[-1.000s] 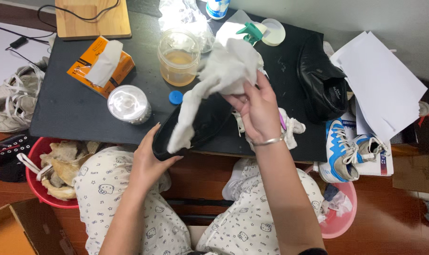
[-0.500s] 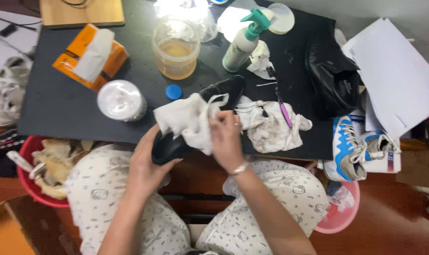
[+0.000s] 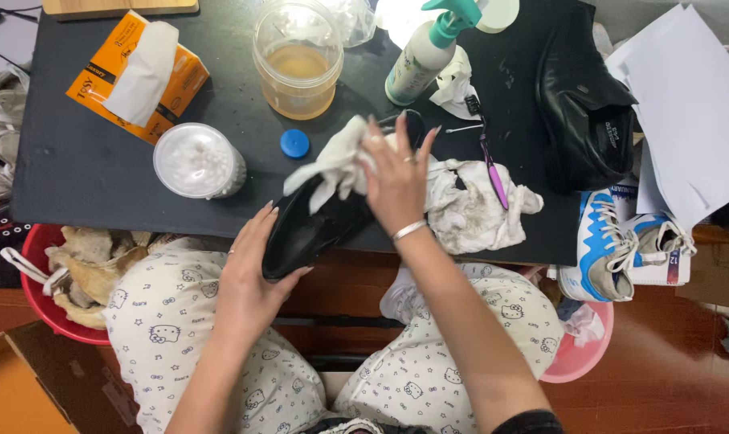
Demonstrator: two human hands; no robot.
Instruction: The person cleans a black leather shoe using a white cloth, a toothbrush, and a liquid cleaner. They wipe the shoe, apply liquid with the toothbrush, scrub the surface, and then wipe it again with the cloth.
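Observation:
My left hand [image 3: 250,277] grips the heel end of a glossy black shoe [image 3: 316,229] that lies across the near edge of a black table [image 3: 99,173]. My right hand [image 3: 396,178] presses a crumpled white cloth [image 3: 332,165] onto the shoe's upper, fingers spread over it. A second, dirty white cloth [image 3: 473,213] lies on the table just right of the shoe. A purple toothbrush [image 3: 489,165] rests on that cloth. Another black shoe [image 3: 581,104] sits at the table's far right.
On the table stand a spray bottle [image 3: 420,56], a jar of amber liquid [image 3: 298,60], a blue cap [image 3: 295,144], a round cotton-swab tub [image 3: 196,161] and an orange tissue box [image 3: 139,76]. White papers [image 3: 694,120], a blue-white sneaker [image 3: 613,249], a red basin [image 3: 47,297] and a pink basin [image 3: 581,354] surround it.
My right hand has brought the white cloth down from above the table onto the shoe and slid it along the upper. The camera has tilted lower and closer.

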